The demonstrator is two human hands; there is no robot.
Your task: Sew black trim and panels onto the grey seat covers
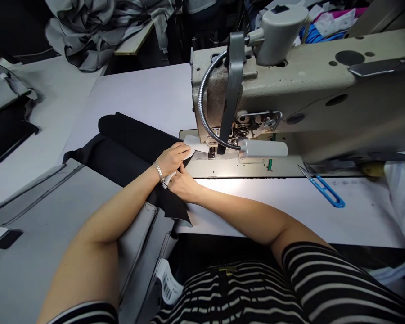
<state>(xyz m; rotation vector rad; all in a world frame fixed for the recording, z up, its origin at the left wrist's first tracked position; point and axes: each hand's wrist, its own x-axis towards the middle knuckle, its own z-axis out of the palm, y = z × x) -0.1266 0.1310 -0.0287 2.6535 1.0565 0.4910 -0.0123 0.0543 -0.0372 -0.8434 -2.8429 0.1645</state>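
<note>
folded black fabric [135, 135] under both hands, left hand [173, 158] pinching flat white piece [195, 143], right hand [185, 184] curled, hold unclear, beige sewing machine [286, 87] on their right

White table [236, 211] supports industrial sewing machine [300, 85]; blue thread snips [328, 192] lie at the machine's front edge, black fabric [131, 135] to its left.

Left hand [171, 158] beside right hand [184, 184].
</note>
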